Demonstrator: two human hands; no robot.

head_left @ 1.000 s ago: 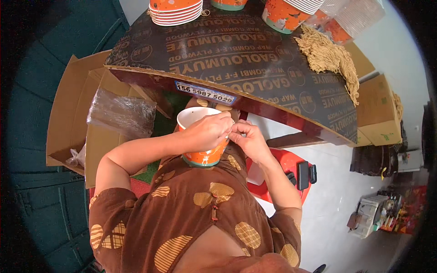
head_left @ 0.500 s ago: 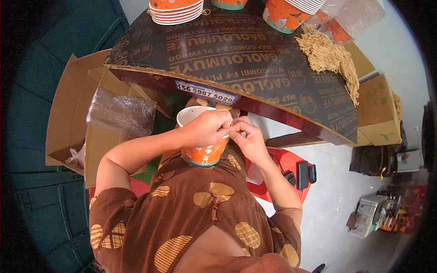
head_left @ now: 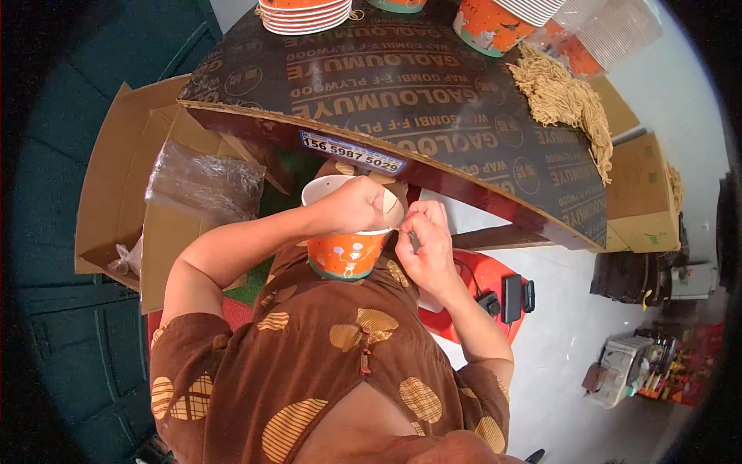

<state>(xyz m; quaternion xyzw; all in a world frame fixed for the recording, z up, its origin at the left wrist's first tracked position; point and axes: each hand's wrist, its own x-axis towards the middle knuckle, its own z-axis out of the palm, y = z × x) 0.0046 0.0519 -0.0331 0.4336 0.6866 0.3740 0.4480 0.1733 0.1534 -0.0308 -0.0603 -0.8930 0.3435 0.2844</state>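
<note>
An orange paper bucket (head_left: 344,251) with a white inside and a green base band rests upright on my lap. Over its rim reaches my left hand (head_left: 357,206), curled closed, with its fingertips hidden inside against the right wall. Just outside that wall, my right hand (head_left: 427,246) pinches a thin pale cord end at the rim. Whether the left fingers also hold the cord is hidden. The small punched hole (head_left: 330,184) shows in the bucket's far wall.
Ahead stands a dark plywood table (head_left: 371,77) with stacked orange buckets (head_left: 495,29) and a heap of beige cords (head_left: 560,93). An open cardboard box (head_left: 116,185) is at the left, plastic-wrapped goods (head_left: 205,182) beside it. A red stool (head_left: 464,309) carries black devices at the right.
My left hand has shifted from over the rim down into the bucket. My right hand has moved slightly right and down, still pinching. The bucket has barely moved.
</note>
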